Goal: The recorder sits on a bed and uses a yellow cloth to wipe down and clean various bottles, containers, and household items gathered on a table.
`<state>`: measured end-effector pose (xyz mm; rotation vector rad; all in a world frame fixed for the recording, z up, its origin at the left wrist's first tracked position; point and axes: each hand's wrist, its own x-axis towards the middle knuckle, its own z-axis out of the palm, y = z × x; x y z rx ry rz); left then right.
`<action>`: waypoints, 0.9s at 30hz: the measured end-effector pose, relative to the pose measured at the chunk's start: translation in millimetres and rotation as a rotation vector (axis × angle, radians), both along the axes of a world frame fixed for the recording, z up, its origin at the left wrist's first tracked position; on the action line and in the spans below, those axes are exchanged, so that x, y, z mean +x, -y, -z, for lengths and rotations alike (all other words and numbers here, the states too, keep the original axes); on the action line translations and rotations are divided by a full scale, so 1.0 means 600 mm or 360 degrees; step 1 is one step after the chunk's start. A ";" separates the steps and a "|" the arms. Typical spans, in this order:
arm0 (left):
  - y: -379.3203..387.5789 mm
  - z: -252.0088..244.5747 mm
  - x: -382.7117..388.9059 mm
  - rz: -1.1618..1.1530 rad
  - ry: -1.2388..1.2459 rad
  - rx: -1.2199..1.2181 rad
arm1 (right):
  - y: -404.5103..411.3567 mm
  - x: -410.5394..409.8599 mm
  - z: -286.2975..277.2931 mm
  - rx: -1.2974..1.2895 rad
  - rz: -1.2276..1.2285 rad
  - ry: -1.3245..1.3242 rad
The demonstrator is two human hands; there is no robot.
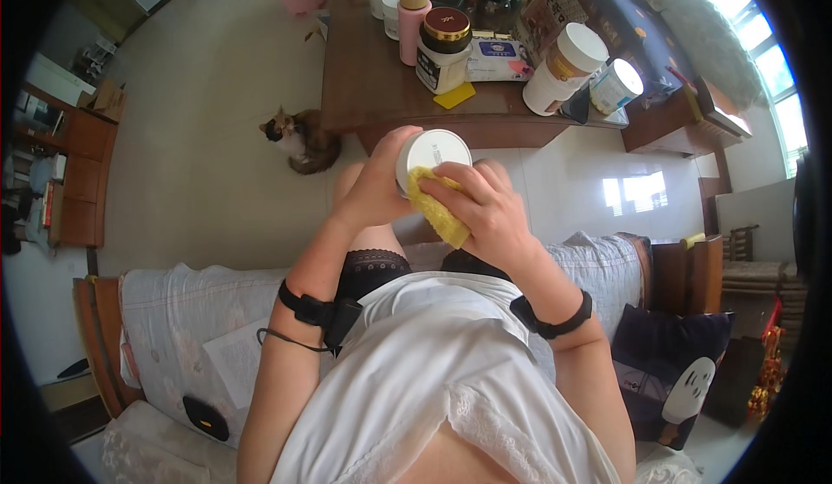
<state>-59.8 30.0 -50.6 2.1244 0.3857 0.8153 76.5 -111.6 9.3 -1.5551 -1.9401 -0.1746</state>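
Observation:
Over my lap, my left hand [377, 182] is wrapped around the side of a white round container [434, 146]. Its flat white end faces up and bears small printed writing. My right hand [487, 208] pinches a yellow terry cloth [437, 208] and presses it against the container's near rim and side. The cloth's lower end hangs below my fingers. Most of the container's body is hidden behind my hands and the cloth.
Beyond my knees, a brown wooden table [364, 94] carries several jars, a wet-wipes pack [497, 60], a yellow flat piece [454, 96] and white tubs [565, 68]. A calico cat [309, 139] sits on the floor left of it. I sit on a cloth-covered wooden bench [188, 302].

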 end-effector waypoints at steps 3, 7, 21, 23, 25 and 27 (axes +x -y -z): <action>0.015 -0.009 -0.005 0.0039 -0.0094 0.0016 | -0.014 0.002 -0.017 -0.0059 -0.0019 0.0016; 0.034 -0.039 -0.009 -0.0043 -0.0013 0.0041 | -0.023 0.020 -0.011 0.0083 0.0190 -0.0105; 0.039 -0.039 -0.005 -0.0061 -0.0041 0.0128 | -0.009 0.020 -0.016 0.0063 0.0210 -0.0058; 0.041 -0.045 -0.007 -0.0038 -0.0092 0.0067 | -0.012 0.037 -0.008 0.0150 0.0247 -0.0188; 0.030 -0.026 -0.010 0.0056 0.0103 -0.0479 | -0.008 0.044 0.000 0.0035 0.0480 -0.0436; 0.019 -0.008 -0.013 0.0116 0.0300 -0.0937 | -0.003 0.053 0.017 -0.0067 0.0409 -0.0588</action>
